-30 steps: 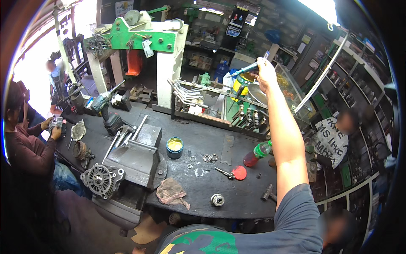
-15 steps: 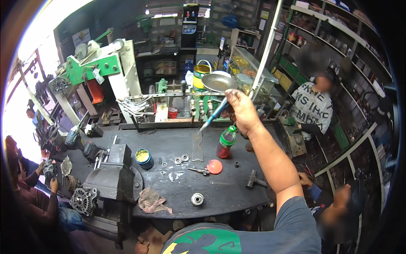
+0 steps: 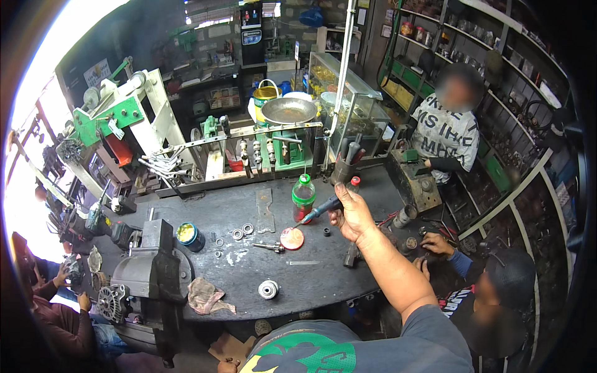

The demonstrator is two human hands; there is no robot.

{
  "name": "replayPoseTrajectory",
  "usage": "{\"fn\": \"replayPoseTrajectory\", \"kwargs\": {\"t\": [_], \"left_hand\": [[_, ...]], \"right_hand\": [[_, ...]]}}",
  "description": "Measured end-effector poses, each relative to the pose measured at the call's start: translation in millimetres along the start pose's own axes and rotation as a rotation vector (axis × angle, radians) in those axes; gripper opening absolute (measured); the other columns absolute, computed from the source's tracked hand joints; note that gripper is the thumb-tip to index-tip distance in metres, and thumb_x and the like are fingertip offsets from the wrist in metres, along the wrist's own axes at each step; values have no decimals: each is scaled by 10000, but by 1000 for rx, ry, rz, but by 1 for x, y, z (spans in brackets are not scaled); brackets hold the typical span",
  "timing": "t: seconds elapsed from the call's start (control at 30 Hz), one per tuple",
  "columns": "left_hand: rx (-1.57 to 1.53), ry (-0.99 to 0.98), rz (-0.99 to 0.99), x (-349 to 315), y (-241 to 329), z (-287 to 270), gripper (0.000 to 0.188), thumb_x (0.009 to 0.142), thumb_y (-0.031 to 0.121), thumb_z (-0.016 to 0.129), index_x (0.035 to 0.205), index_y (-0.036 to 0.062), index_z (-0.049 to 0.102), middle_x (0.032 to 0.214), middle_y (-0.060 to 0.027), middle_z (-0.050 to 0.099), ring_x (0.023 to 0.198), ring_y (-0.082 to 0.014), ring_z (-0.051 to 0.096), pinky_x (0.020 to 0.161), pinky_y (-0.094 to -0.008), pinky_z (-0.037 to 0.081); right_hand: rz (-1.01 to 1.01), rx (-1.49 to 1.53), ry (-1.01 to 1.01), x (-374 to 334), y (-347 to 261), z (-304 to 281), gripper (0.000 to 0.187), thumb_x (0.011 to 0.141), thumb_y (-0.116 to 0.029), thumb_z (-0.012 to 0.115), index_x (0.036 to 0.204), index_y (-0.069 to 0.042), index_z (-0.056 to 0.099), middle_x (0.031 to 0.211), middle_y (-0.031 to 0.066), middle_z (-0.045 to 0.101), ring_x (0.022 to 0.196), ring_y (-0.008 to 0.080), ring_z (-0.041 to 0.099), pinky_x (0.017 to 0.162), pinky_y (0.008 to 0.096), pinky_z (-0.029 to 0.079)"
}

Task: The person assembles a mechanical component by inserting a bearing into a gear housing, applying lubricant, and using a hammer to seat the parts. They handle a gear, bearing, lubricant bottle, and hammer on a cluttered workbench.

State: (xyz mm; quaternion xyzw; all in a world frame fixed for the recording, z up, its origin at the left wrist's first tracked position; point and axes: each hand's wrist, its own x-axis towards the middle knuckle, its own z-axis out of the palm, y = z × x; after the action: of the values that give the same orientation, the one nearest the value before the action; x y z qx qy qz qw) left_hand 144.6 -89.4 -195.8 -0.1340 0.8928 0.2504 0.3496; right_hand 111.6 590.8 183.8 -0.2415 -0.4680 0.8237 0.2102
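Observation:
My right hand (image 3: 352,213) is closed around a slim tool with a blue and dark handle (image 3: 324,206). Its thin tip points down-left, over or at the edge of a red round lid (image 3: 292,239); I cannot tell whether they touch. Just behind the tool stands a bottle with a green cap and red contents (image 3: 303,194). A small toothed metal shaft (image 3: 268,247) lies left of the lid, and a round metal part (image 3: 268,289) sits nearer me. Only a little of my left hand (image 3: 228,366) shows low at the picture's edge, its fingers mostly hidden.
A bench vise (image 3: 152,264), a tub of yellowish paste (image 3: 190,236), metal rings (image 3: 242,231) and a rag (image 3: 208,296) occupy the bench's left side. A hammer (image 3: 351,253) lies below my right hand. Co-workers are at the left, lower right and far right.
My right hand has brought the tool down from above the bench's back edge to the red lid. The view has shifted, so the bench items appear further left.

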Motion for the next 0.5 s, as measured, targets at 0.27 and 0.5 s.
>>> {"fn": "replayPoseTrajectory", "kwargs": {"t": [0.27, 0.5], "left_hand": [[52, -23, -19, -23, -7, -2, 550, 911, 296, 906, 1312, -38, 731, 1266, -230, 803, 1177, -342, 778, 1017, -437, 598], [71, 19, 134, -26, 12, -32, 541, 908, 305, 906, 1293, -36, 738, 1258, -229, 805, 1181, -346, 776, 1019, -443, 595]], "right_hand": [[293, 227, 138, -9, 39, -12, 535, 996, -680, 773, 1035, -153, 689, 816, 3, 670, 634, 113, 599, 563, 268, 486], [-27, -181, 77, -28, 57, 4, 417, 1031, -422, 843, 1137, -56, 673, 820, 29, 683, 686, 141, 702, 598, 342, 565]]}}
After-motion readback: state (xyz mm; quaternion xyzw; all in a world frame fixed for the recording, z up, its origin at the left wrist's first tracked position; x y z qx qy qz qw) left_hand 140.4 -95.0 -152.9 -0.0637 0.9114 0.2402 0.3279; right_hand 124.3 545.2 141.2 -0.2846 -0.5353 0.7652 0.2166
